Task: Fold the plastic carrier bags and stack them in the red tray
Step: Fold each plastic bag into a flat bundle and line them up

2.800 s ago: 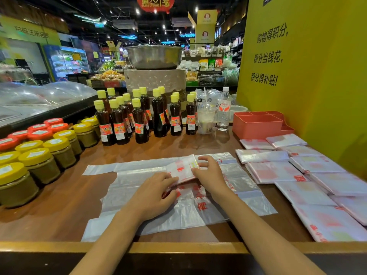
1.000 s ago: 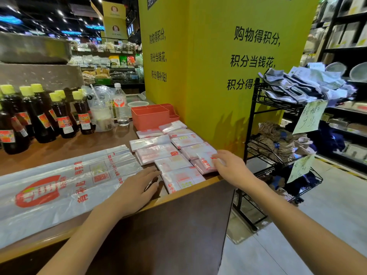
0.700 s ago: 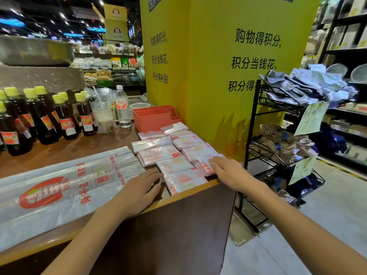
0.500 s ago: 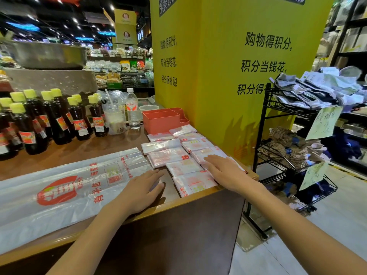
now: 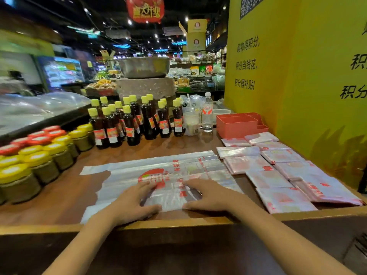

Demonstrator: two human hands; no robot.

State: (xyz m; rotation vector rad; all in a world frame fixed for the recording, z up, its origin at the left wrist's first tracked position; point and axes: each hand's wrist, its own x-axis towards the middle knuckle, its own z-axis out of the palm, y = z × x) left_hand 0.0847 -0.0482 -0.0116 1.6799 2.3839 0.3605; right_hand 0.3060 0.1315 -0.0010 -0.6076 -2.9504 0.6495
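Both palms lie flat with fingers spread on the unfolded carrier bag [image 5: 158, 175]: my left hand [image 5: 133, 203] presses near its printed red logo and my right hand [image 5: 210, 195] just beside it, neither one curled round or pinching anything. A moment ago my right hand was out over the folded bags [image 5: 278, 175] at the counter's right end and my view was turned that way; now both hands and my view are back on the flat bag, so I judge one folded piece has been set down and the next fold is about to start. The red tray [image 5: 236, 126] stands at the back right against the yellow wall [image 5: 297, 96], and I can see no bags stacked in it yet, so the stacking looks entirely ahead of me. The bag's near edge runs close to the counter's front lip [image 5: 178, 223], leaving little margin there. Bottles [image 5: 139, 124] and jars [image 5: 39, 155] crowd the back and left, and the folded bags fill the right, so open wood is left mainly to the bag's left and behind it.
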